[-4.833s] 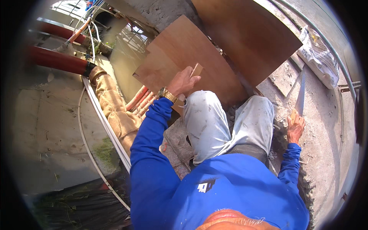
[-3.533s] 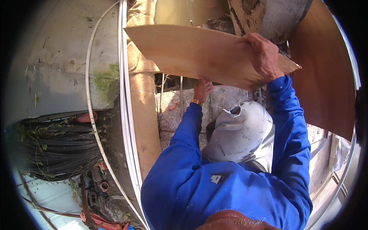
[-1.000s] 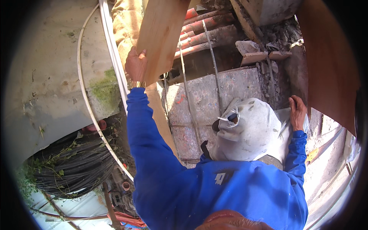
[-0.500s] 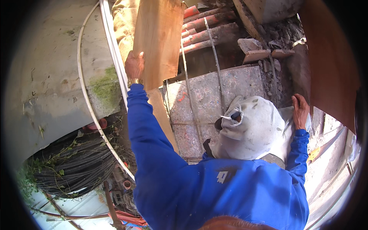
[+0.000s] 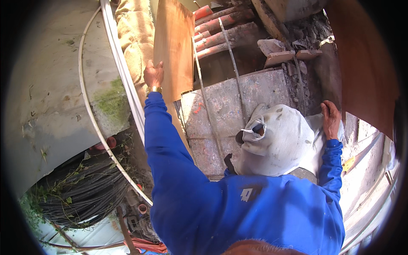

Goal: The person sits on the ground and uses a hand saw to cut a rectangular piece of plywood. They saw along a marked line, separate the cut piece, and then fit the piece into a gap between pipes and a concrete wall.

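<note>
Plywood sheet (image 5: 174,51) up top, left of centre, tilted and lit by the sun! Sweeping in from the left: a grey slab (image 5: 51,85) patched with moss, a black coil (image 5: 85,193) tangled in vines below it, then a curved white pipe (image 5: 81,68) and straight white pipes (image 5: 121,55) running alongside the burlap wrapping (image 5: 135,38). And there's the left hand (image 5: 153,75), watch at the wrist, grip clamped on the sheet's left edge! Just right of the sheet, orange pipes (image 5: 225,29) lie in the gap, steel bars (image 5: 236,68) cross above the speckled board (image 5: 233,95), and broken tiles (image 5: 278,58) sit near. Next, the torn trouser knee (image 5: 276,136). Over to the right hand (image 5: 331,119), resting at the other trouser leg, fingers bent; whether that grip closes on anything, I cannot tell. Far right, a darker brown sheet (image 5: 367,63), with a yellow-handled saw (image 5: 348,163) below.
</note>
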The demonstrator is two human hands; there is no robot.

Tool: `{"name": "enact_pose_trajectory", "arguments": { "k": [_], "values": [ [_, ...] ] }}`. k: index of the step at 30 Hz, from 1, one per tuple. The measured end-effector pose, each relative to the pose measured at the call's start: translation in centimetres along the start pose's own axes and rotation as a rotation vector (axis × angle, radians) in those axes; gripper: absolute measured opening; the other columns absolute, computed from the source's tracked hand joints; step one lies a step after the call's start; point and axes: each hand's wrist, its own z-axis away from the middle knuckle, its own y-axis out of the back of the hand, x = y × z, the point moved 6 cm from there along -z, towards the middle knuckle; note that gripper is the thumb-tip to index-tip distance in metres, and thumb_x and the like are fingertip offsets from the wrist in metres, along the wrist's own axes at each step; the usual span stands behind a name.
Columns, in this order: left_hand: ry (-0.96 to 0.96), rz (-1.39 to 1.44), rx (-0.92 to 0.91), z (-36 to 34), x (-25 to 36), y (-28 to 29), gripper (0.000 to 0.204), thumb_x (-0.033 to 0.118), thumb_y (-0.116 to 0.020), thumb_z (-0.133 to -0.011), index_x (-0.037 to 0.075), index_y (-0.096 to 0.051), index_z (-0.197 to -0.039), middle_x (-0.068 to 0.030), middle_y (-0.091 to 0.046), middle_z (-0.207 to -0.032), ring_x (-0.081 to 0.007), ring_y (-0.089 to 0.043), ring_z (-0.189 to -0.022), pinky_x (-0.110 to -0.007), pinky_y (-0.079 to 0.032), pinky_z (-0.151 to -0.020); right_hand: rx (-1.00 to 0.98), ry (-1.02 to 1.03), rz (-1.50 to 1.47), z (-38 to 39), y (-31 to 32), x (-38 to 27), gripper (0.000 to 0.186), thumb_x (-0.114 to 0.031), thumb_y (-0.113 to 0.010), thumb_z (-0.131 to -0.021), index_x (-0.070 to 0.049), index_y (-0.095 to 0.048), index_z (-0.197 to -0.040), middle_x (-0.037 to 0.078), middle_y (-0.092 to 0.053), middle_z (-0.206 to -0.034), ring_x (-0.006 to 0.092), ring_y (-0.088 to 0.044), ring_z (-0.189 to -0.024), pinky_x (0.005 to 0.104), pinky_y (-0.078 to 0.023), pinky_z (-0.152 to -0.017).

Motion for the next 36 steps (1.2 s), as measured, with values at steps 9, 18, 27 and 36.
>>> {"name": "enact_pose_trajectory", "arguments": {
  "k": [9, 18, 27, 36],
  "values": [
    [-0.031, 0.070, 0.018, 0.2, -0.1, -0.2, 0.032, 0.033, -0.071, -0.088, 0.008, -0.070, -0.106, -0.0202, -0.075, -0.097, -0.0391, -0.072, -0.092, -0.045, -0.056, -0.079, 0.006, 0.062, 0.048, -0.5, -0.4, -0.8, 0.023, -0.019, -0.067, -0.098, 0.003, -0.068, -0.107, 0.019, -0.072, -0.097, 0.0309, -0.069, -0.082, 0.0377, -0.053, -0.076],
    [-0.028, 0.049, -0.014, 0.3, -0.4, 0.0, 0.031, 0.033, -0.071, -0.088, 0.005, -0.069, -0.103, -0.0211, -0.075, -0.094, -0.0399, -0.072, -0.091, -0.045, -0.056, -0.080, 0.000, 0.013, -0.019, -0.2, 0.0, -0.8, 0.023, -0.018, -0.067, -0.098, 0.003, -0.068, -0.107, 0.018, -0.071, -0.096, 0.0285, -0.069, -0.081, 0.0372, -0.053, -0.075],
    [-0.066, 0.112, 0.015, 0.2, -0.3, -0.2, 0.034, 0.033, -0.071, -0.088, 0.004, -0.069, -0.105, -0.0217, -0.074, -0.095, -0.0399, -0.072, -0.092, -0.045, -0.055, -0.080, 0.016, 0.020, -0.036, -0.3, -0.4, 0.0, 0.022, -0.018, -0.067, -0.098, 0.002, -0.068, -0.108, 0.017, -0.072, -0.096, 0.0275, -0.069, -0.082, 0.0366, -0.053, -0.076],
    [-0.055, 0.085, 0.017, -0.3, -0.6, -0.8, 0.033, 0.032, -0.072, -0.087, 0.004, -0.068, -0.104, -0.0215, -0.074, -0.096, -0.0412, -0.071, -0.092, -0.046, -0.055, -0.079, 0.031, 0.051, -0.035, -0.4, -0.2, -0.4, 0.022, -0.017, -0.068, -0.097, 0.003, -0.069, -0.107, 0.018, -0.072, -0.098, 0.0288, -0.070, -0.086, 0.0362, -0.054, -0.079]
  ]
}}
